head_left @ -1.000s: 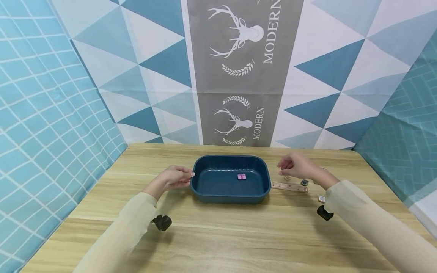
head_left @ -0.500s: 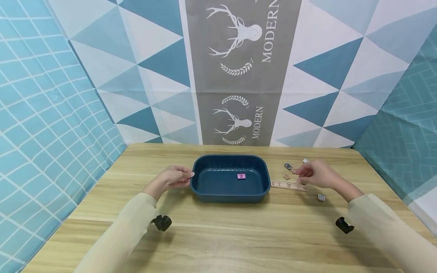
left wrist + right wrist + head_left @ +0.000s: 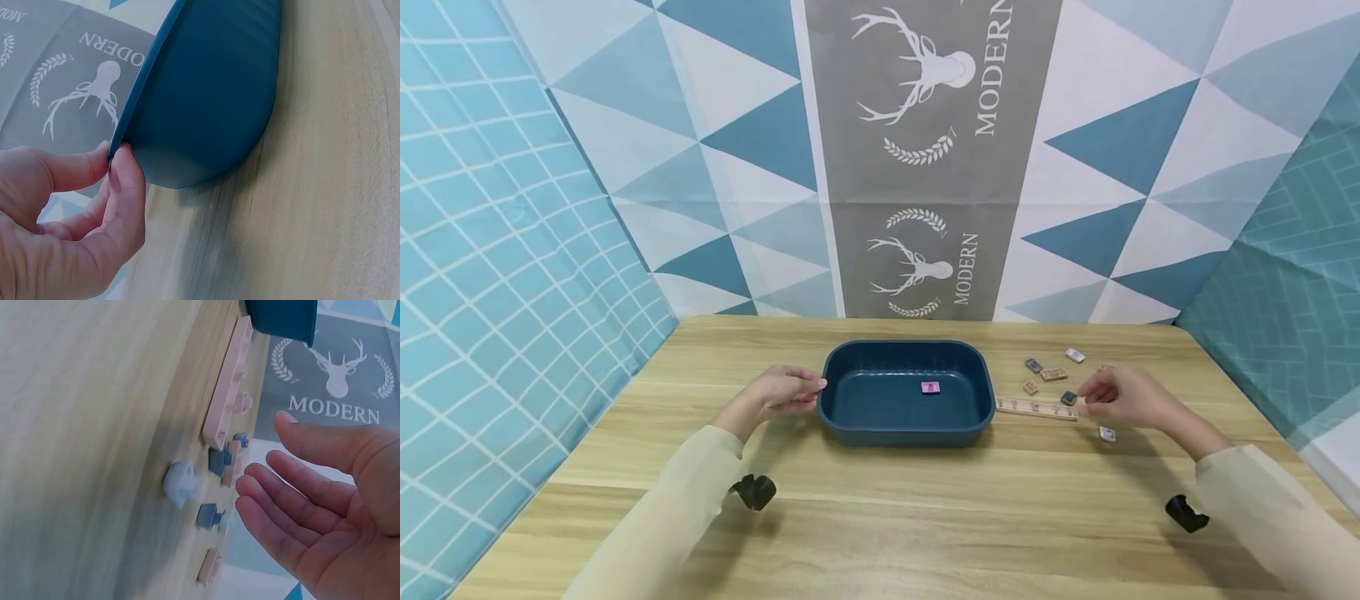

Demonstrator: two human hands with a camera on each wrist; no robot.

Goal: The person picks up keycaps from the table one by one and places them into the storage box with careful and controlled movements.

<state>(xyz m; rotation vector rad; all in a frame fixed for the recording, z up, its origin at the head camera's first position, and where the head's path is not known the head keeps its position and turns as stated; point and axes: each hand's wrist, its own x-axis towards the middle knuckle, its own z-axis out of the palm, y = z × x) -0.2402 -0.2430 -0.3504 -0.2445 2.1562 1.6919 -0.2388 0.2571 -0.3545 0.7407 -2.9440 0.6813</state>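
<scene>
My left hand (image 3: 786,389) pinches the left rim of a dark blue plastic basin (image 3: 906,437) between thumb and fingers. The left wrist view shows that thumb (image 3: 78,169) against the rim of the basin (image 3: 212,81). One small pink block (image 3: 930,387) lies on the basin's floor. My right hand (image 3: 1131,400) hovers beside a small dark block (image 3: 1069,397), near the right end of a long pale-pink strip (image 3: 1036,408). In the right wrist view, nothing sits between the thumb and loosely bent fingers of the right hand (image 3: 319,500).
Behind the strip lie a dark block (image 3: 1033,365), a tan block (image 3: 1053,374), a smaller tan block (image 3: 1030,387) and a white block (image 3: 1075,355). Another white block (image 3: 1107,433) lies nearer the front. A patterned cloth wall (image 3: 925,183) closes off the wooden table's (image 3: 880,517) back.
From beside the basin, my right hand has moved right and slightly nearer me, uncovering several small blocks. My left hand stays at the basin's rim.
</scene>
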